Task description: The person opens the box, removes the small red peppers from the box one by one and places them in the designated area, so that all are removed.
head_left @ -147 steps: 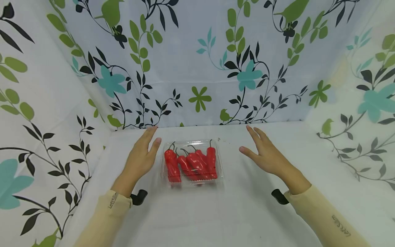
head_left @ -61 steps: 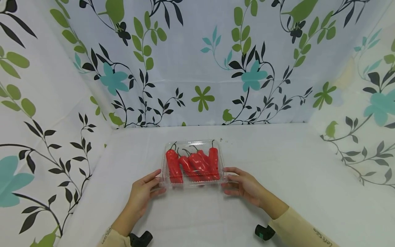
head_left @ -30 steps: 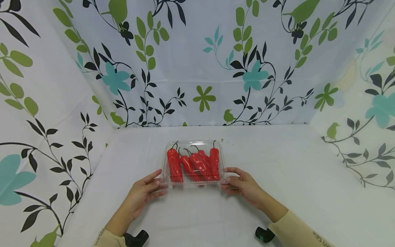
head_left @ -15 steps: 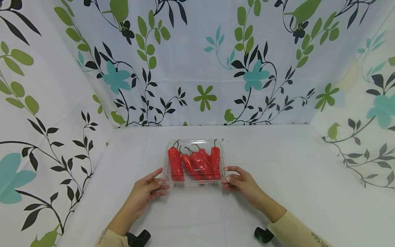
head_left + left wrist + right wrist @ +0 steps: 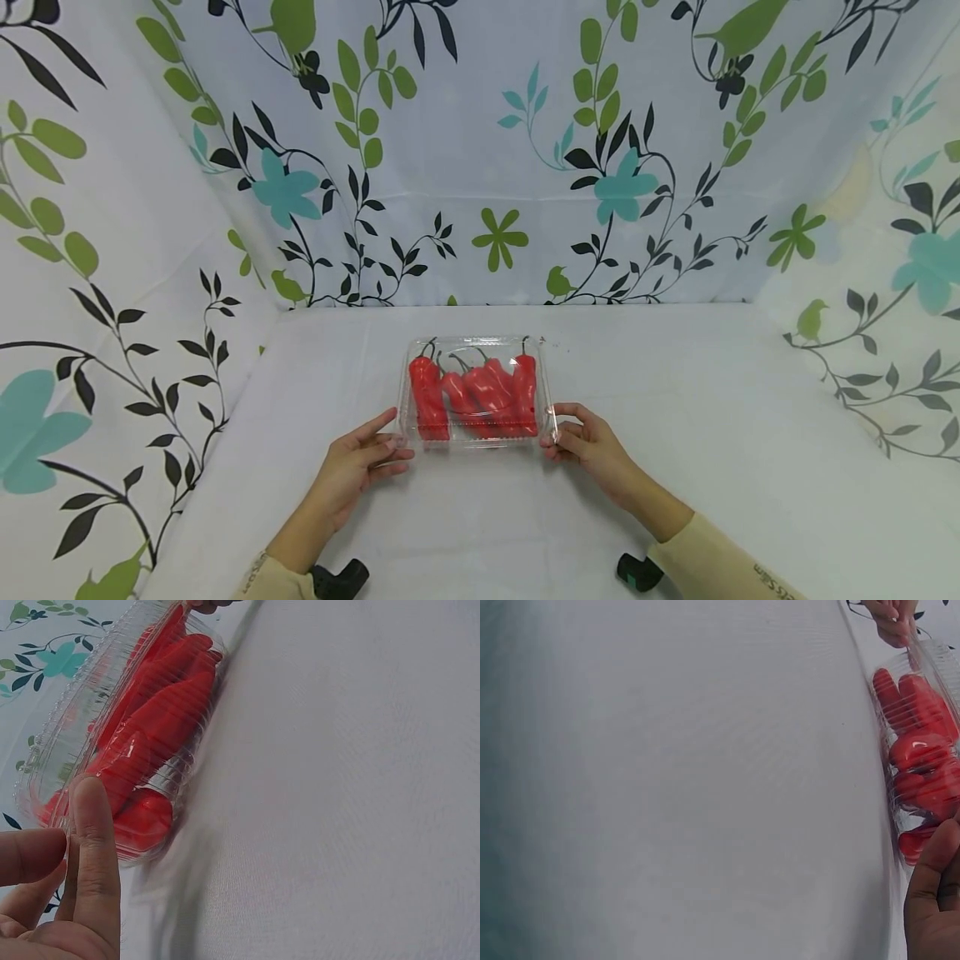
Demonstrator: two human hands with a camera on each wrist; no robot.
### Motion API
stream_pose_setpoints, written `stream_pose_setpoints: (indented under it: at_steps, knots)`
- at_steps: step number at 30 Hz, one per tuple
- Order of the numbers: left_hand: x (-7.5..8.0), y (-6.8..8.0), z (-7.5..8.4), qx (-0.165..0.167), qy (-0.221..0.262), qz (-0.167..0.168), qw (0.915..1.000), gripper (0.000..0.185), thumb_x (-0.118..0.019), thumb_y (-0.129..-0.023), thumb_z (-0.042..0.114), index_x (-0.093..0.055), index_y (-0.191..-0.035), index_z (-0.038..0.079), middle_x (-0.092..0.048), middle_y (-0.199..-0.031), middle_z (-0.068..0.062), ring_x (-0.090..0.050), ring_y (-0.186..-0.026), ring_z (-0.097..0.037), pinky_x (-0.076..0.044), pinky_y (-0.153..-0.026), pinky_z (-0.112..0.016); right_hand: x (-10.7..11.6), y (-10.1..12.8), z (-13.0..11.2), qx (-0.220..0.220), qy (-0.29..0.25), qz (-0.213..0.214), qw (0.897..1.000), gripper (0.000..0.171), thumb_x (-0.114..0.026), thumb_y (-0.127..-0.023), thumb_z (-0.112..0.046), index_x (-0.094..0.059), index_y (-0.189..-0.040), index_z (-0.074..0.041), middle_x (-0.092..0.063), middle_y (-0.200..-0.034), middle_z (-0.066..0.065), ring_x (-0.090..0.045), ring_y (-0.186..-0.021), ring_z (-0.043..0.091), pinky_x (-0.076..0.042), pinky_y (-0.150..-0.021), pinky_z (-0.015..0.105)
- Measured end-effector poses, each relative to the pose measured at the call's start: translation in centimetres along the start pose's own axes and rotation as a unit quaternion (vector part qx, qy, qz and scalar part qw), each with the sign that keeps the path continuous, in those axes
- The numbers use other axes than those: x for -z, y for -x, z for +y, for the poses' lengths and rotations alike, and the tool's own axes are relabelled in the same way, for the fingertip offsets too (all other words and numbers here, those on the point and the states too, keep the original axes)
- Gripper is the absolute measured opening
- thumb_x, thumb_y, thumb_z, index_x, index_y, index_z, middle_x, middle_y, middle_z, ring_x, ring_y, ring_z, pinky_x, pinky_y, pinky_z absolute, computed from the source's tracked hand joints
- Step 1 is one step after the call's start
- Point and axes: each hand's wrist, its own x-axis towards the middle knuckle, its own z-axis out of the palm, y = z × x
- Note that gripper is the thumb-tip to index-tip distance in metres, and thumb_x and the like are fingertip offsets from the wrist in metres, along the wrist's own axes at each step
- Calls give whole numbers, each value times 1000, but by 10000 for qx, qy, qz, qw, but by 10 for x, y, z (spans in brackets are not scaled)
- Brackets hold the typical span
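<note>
A clear plastic clamshell box (image 5: pixel 483 342) with several long red peppers (image 5: pixel 491 392) inside lies closed in the middle of the head view. My left hand (image 5: pixel 351 471) pinches the box's near left corner between thumb and fingers. At the near right corner, my right hand (image 5: pixel 592 454) pinches the rim too. The left wrist view shows the thumb and a straight fingertip (image 5: pixel 91 806) meeting at the edge of the box, with the peppers (image 5: pixel 172 705) visible through its ribbed side. In the right wrist view the ribbed box (image 5: pixel 936 660) stands at the right edge, partly cut off.
A white cloth (image 5: pixel 495 533) covers the table. Behind and to the sides hang patterned curtains (image 5: pixel 450 125) with leaves and flowers. Dark wrist cameras (image 5: pixel 341 579) stick out below both wrists. A few dark specks lie behind the box's far right corner.
Both hands were held apart beside the box with fingers spread, then came in to its near corners. Within the last second the box has shifted slightly upward in the head view.
</note>
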Motion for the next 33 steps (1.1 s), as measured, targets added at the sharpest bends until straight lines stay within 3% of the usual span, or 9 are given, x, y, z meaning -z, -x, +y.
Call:
stream_pose_setpoints:
  at_steps: [15, 22, 28, 33]
  knots:
    - [-1, -3, -2, -80, 70, 52, 9999, 54, -53, -100, -4, -42, -153, 2, -60, -119, -25, -72, -98, -21, -60, -89, -36, -3, 0, 0, 167, 141, 209, 9995, 43, -54, -104, -5, -38, -143, 7, -69, -105, 18, -68, -89, 18, -59, -87, 31]
    - [-1, -3, -1, -121, -66, 27, 9999, 54, -53, -101, -4, -42, -153, 2, -61, -118, -22, -71, -99, -21, -59, -91, -36, -3, 0, -1, 44, 140, 154, 9998, 47, -52, -105, -8, -36, -147, 6, -65, -114, 31, -69, -92, 20, -59, -88, 34]
    - [-5, -3, -1, -207, -187, 142, 9995, 53, -54, -100, -5, -43, -152, 1, -60, -121, -27, -72, -95, -21, -60, -89, -34, -3, 0, -4, -57, 299, -22, 9995, 52, -51, -106, -13, -33, -152, 6, -66, -115, 29, -70, -97, 23, -59, -89, 32]
    - [-7, -3, -3, -262, -150, 245, 9992, 55, -56, -99, -7, -44, -151, 1, -62, -116, -23, -73, -92, -20, -60, -87, -33, -2, 1, -6, -104, 298, -104, 9994, 53, -51, -106, -12, -33, -152, 7, -66, -116, 29, -70, -98, 24, -59, -90, 33]
